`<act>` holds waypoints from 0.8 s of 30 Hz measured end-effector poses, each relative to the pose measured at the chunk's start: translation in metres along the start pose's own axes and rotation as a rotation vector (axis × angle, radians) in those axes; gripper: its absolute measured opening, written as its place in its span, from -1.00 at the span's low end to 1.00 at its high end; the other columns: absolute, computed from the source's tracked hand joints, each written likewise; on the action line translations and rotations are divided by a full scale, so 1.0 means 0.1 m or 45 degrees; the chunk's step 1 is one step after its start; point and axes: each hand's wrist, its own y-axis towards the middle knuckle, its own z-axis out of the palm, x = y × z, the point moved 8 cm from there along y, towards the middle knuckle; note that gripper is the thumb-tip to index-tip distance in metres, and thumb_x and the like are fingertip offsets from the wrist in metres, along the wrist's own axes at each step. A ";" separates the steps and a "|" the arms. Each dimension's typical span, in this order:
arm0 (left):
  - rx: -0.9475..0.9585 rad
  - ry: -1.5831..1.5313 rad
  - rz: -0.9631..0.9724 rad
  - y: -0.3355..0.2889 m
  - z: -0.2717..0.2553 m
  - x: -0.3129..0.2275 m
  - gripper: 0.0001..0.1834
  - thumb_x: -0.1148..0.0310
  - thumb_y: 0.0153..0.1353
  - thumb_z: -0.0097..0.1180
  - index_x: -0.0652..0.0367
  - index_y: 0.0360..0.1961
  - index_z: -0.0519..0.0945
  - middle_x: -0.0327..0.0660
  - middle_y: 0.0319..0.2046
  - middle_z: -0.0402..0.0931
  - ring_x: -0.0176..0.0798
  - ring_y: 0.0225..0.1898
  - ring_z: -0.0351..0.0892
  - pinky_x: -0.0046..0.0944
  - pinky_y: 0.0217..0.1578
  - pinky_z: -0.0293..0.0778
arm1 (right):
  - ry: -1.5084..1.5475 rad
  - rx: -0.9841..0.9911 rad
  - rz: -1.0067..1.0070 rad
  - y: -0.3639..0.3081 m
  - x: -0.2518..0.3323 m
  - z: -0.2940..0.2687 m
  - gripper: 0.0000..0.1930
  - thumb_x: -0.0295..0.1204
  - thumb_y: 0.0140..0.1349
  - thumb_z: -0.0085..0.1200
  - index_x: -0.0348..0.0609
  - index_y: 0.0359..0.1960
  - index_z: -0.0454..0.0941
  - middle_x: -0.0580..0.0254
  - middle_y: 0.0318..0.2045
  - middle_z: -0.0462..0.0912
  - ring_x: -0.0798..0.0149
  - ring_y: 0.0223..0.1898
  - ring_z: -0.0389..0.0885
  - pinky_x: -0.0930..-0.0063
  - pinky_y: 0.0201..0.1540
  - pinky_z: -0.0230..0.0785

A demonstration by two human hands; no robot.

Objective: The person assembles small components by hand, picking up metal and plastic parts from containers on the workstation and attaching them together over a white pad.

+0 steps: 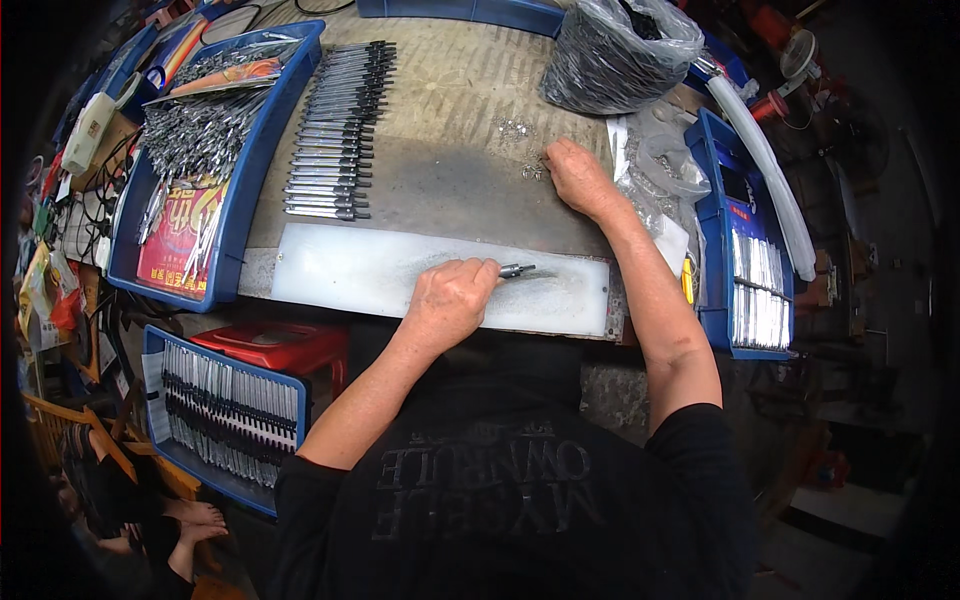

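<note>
My left hand (pixel 448 305) is closed around a slim pen-shaped tool, whose dark tip (pixel 517 270) sticks out to the right past my fingers. It is held over a long white plastic board (pixel 345 270) at the table's near edge. Farther off to the right, my right hand (pixel 577 175) rests low at the tabletop with its fingers drawn together. Tiny shiny metal parts (pixel 533 172) lie scattered just left of its fingertips. Whatever those fingers pinch is too small to see. A long column of silver rods with black ends (pixel 335 135) lies side by side on the left of the table.
Left stands a blue tray (pixel 262 160) heaped with loose metal rods. A grey plastic bag (pixel 622 60) of dark parts sits at the far right. Another blue tray (pixel 740 345) flanks the right side. Below left are a red stool (pixel 270 345) and a blue crate (pixel 215 487) of rods.
</note>
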 end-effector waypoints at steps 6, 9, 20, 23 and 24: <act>0.027 0.020 0.012 0.00 0.00 -0.01 -0.90 0.52 -0.07 0.03 0.20 -0.57 0.35 -0.20 -0.72 0.31 -0.19 -0.67 0.42 -0.24 -0.65 0.36 | 0.342 0.101 0.289 -0.21 0.22 -0.27 -0.82 -0.41 0.12 -0.11 -0.32 -0.46 0.40 -0.09 -0.42 0.49 -0.07 -0.31 0.46 0.21 -0.26 0.29; 0.029 0.020 0.012 0.01 0.00 -0.02 -0.91 0.53 -0.09 0.01 0.20 -0.58 0.35 -0.21 -0.72 0.30 -0.20 -0.66 0.42 -0.24 -0.65 0.37 | 0.691 0.271 0.198 -0.40 0.57 -0.31 -0.77 -0.33 0.13 -0.07 -0.30 -0.41 0.41 -0.03 -0.44 0.49 0.02 -0.36 0.47 0.31 -0.29 0.30; 0.063 0.078 0.033 -0.01 0.03 -0.03 -0.89 0.55 -0.18 0.00 0.20 -0.56 0.35 -0.21 -0.69 0.33 -0.21 -0.63 0.44 -0.25 -0.63 0.40 | 0.494 0.479 -0.066 -0.60 1.06 -0.18 -0.80 -0.37 0.12 -0.09 -0.31 -0.46 0.37 -0.05 -0.52 0.44 -0.09 -0.40 0.42 0.19 -0.35 0.26; 0.067 0.092 0.041 -0.01 0.04 -0.04 -0.89 0.55 -0.19 0.00 0.20 -0.56 0.36 -0.21 -0.68 0.34 -0.21 -0.63 0.45 -0.25 -0.62 0.41 | 0.475 0.523 -0.030 -0.60 1.06 -0.18 -0.81 -0.39 0.11 -0.10 -0.32 -0.47 0.37 -0.06 -0.52 0.45 -0.10 -0.40 0.42 0.16 -0.34 0.25; 0.067 0.092 0.040 -0.01 0.04 -0.04 -0.89 0.55 -0.19 0.00 0.20 -0.56 0.36 -0.21 -0.68 0.34 -0.21 -0.63 0.45 -0.25 -0.62 0.41 | 0.475 0.525 -0.031 -0.59 1.08 -0.19 -0.81 -0.39 0.11 -0.10 -0.32 -0.47 0.37 -0.06 -0.52 0.45 -0.10 -0.40 0.42 0.16 -0.34 0.25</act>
